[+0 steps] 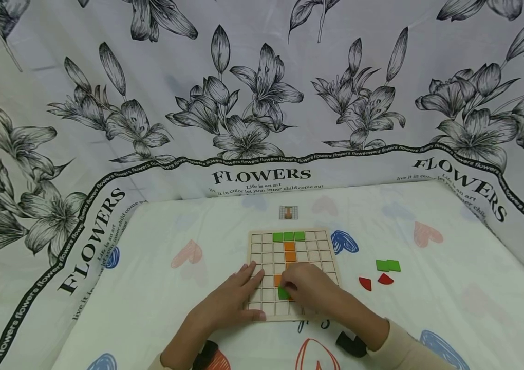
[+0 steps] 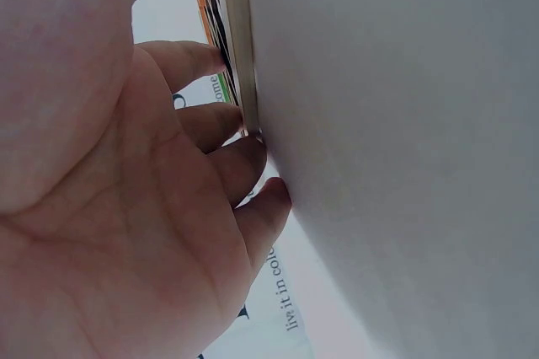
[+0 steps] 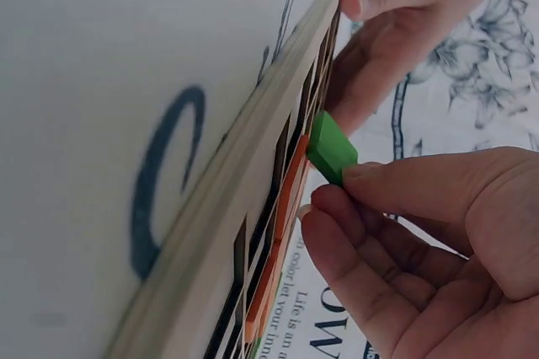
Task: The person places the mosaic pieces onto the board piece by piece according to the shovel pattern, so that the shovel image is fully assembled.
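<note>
A square wooden grid board point(image 1: 317, 247) lies in front of me, with green tiles point(image 1: 288, 236) in a row near its far edge and orange tiles point(image 1: 289, 246) running down from them. Between thumb and fingertips my right hand point(image 1: 315, 288) pinches a green square tile point(image 3: 333, 148), tilted over the near part of the board. That hand hides part of the orange column. My left hand point(image 1: 231, 298) rests at the board's left side, fingers spread and lightly bent, the thumb at the near left corner. In the left wrist view its fingertips touch the board's edge.
To the right of the board lie two green tiles point(image 1: 388, 265) and two red wedge-shaped pieces point(image 1: 366, 283). Beyond the far edge sits a small printed card point(image 1: 288, 212) with a grid pattern. A heart-patterned cloth point(image 1: 225, 226) covers the table; a flower-printed curtain point(image 1: 151, 77) hangs behind.
</note>
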`<state>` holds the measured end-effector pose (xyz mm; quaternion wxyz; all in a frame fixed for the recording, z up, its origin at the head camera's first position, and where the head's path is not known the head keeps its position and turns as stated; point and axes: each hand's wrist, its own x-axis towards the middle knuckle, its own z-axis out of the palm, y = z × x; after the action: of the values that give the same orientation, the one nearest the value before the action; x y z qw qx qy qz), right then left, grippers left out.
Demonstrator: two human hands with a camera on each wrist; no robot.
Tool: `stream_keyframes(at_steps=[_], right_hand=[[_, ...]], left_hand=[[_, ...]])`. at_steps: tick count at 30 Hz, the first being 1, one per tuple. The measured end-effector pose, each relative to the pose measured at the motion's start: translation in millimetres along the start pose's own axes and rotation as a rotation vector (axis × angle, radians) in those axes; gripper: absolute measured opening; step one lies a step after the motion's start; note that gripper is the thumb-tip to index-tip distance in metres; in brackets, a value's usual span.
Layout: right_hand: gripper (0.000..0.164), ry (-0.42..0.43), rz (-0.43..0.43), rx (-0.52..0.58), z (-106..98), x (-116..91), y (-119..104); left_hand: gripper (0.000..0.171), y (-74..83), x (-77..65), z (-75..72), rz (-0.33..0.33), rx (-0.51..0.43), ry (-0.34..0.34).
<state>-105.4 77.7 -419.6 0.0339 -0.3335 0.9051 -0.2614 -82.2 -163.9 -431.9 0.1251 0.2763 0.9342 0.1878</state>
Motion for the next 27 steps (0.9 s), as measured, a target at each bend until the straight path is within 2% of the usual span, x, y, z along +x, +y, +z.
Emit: stream_keyframes(at_steps=[6, 13, 21, 27], right_hand=[[0.014, -0.047, 0.013, 0.009, 3.1, -4.0, -4.4], [0.017, -0.045, 0.003, 0.055, 3.5, -5.2, -5.0], [0.009, 0.075, 0.061, 0.041, 6.9, 1.3, 3.1], [0.008, 0.086, 0.034, 0.072, 7.7, 4.2, 3.5]], left_hand=[[0.091, 1.0, 0.3, -0.2, -0.005, 0.006, -0.009], [0.092, 1.0, 0.4, 0.4, -0.013, -0.002, -0.01], [0.092, 0.2, 0.2, 1.2, -0.005, -0.004, -0.002], [0.093, -0.9, 0.4, 0.1, 0.004, -0.007, 0.0]])
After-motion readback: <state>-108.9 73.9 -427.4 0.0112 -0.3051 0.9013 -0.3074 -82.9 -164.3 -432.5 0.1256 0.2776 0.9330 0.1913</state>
